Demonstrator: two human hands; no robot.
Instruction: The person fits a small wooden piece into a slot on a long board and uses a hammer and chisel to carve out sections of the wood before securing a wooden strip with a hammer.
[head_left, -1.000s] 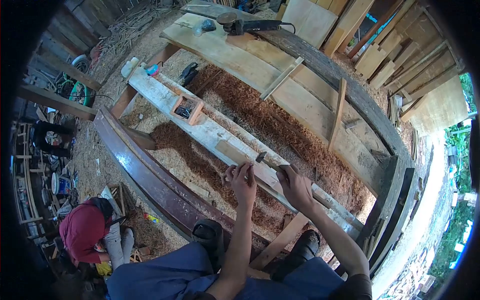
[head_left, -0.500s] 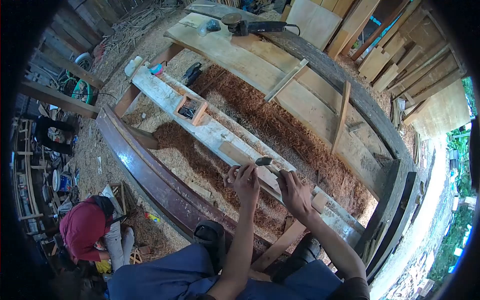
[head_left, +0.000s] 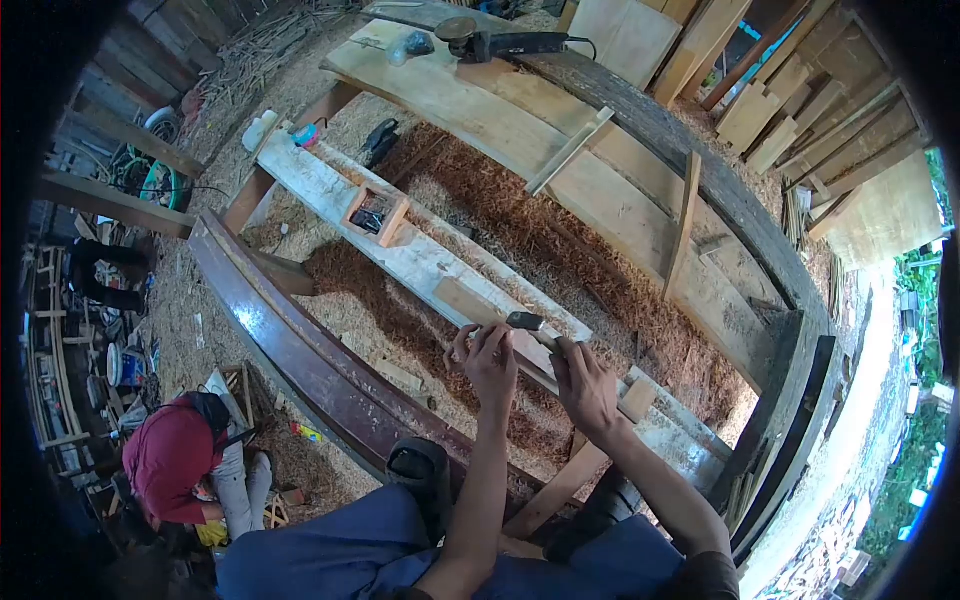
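My right hand is closed around the light wooden handle of a hammer. The hammer's dark head points left, close beside my left fingertips. My left hand is closed in a pinch over a wooden strip. Whatever lies between those fingers is too small to make out. The strip rests along a white-smeared plank, partly hidden by both hands. Farther along this plank stands a small wooden box with dark little pieces in it, perhaps nails.
An angle grinder and a knotted plastic bag lie on wide boards beyond. A curved maroon beam runs at left. Another person in a red top crouches at lower left. Shavings cover the ground.
The hammer head has turned slightly and sits a little nearer my left fingers. The whole view has shifted slightly. Both hands keep nearly the same pose.
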